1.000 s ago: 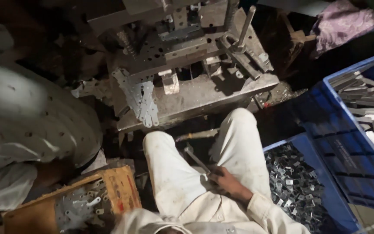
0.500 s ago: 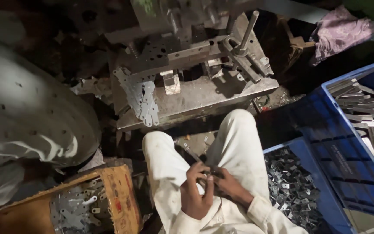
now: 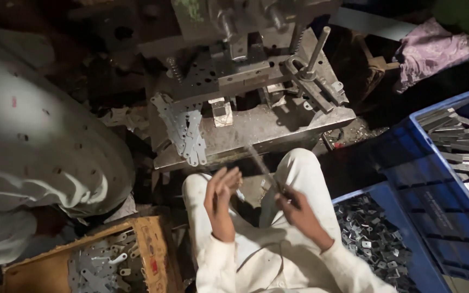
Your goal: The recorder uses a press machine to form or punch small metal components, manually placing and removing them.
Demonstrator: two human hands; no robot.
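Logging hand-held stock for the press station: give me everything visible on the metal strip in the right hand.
The metal strip is thin, narrow, long and grey, metallic by its look, blurred so surface detail cannot be told. The right hand grips its near end; it slants up and left from there, its far end close to the front edge of the press bed, above the person's knees. The left hand is open beside it, not touching. Whether the far end touches the bed cannot be told.

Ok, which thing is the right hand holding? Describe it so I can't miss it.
Start at the grey metal press block in the centre. Just below it, above the white-trousered knees, the right hand grips a thin metal strip. Unlike the short pieces in the blue crate, it is long, narrow and slanted.
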